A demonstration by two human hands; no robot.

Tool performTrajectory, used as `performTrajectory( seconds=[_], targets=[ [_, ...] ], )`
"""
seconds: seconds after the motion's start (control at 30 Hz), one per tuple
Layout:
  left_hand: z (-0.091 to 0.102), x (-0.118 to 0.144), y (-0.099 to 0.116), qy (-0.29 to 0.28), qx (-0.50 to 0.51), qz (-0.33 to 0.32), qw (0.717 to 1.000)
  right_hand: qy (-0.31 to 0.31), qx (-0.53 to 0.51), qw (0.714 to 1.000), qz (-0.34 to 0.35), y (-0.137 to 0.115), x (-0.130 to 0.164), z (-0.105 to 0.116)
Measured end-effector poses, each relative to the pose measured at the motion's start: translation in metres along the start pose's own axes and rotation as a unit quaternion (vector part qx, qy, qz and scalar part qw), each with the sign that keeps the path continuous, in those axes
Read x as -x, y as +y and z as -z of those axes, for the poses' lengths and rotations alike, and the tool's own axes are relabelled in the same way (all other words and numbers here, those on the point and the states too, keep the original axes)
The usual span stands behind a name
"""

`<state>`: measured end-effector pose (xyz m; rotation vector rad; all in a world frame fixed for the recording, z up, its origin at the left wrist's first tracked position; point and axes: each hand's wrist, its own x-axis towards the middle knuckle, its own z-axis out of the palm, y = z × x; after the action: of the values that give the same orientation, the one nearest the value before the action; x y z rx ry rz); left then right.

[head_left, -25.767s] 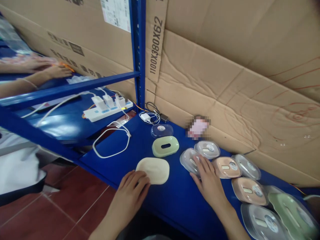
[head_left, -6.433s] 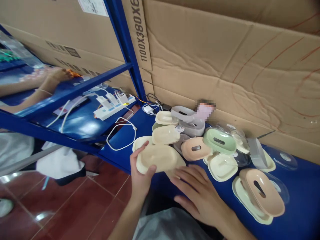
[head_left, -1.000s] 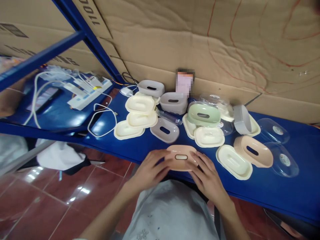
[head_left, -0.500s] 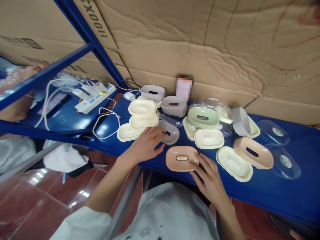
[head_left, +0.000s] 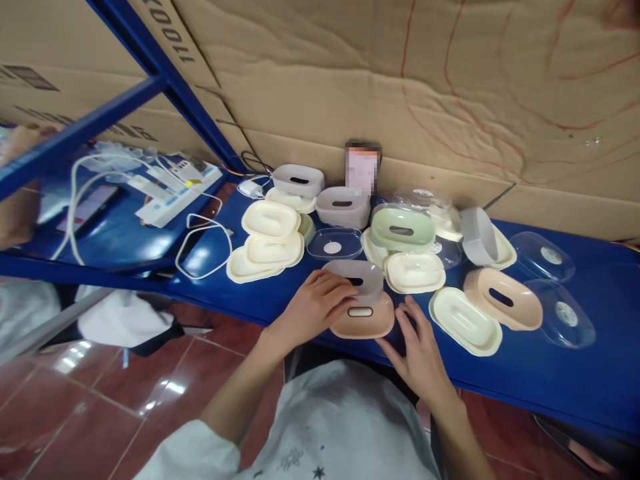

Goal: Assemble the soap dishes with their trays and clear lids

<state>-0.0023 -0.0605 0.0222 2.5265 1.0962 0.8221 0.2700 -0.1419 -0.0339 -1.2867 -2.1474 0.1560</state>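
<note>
The left grip (head_left: pixel 320 303) hides — partly — one grey cover (head_left: pixel 373 275).

the printed number "1100" (head_left: pixel 173 35) stands on brown cardboard (head_left: pixel 310 80).

Lilac shell (head_left: pixel 373 283) in my left hand (head_left: pixel 320 300): plain, grey-tinged. Peach box (head_left: pixel 367 327) by my right hand (head_left: pixel 417 350): one even tone, with a cream strip (head_left: pixel 360 311) in its dark-rimmed slot. Second peach shell (head_left: pixel 526 303): much the same hue. Green shell (head_left: pixel 400 217): pale, unpatterned. Grey shell (head_left: pixel 475 235): plain. Stacked trays (head_left: pixel 271 220): all cream. Clear lid (head_left: pixel 570 338): colourless; its white sticker (head_left: pixel 567 313) shows small coloured specks. Table (head_left: pixel 590 393): deep blue. Cardboard (head_left: pixel 300 87): brown, dark print (head_left: pixel 34 77), red curving lines (head_left: pixel 406 40). Floor tiles (head_left: pixel 50 447): dark red, pale-gridded. Power strip (head_left: pixel 160 211): white, light blue marks. My shirt (head_left: pixel 350 407): pale grey, dark stars (head_left: pixel 319 472).
</note>
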Motion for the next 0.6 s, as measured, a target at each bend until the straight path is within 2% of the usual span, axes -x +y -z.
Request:
performTrajectory(
  seconds=[0.2,0.37,0.6],
  targets=[
    [-0.009,0.010,-0.008,0.046,0.016,0.026,0.998,-0.082,0.005,0.996,0.025,-0.003,-0.010,0.008],
    [-0.009,0.015,-0.013,0.051,0.009,0.041,0.998,-0.075,0.006,0.996,0.041,-0.006,-0.006,0.011],
    [0.001,0.032,-0.002,0.047,-0.030,0.056,0.997,-0.040,0.041,0.998,0.004,0.004,0.034,0.032]
  ],
)
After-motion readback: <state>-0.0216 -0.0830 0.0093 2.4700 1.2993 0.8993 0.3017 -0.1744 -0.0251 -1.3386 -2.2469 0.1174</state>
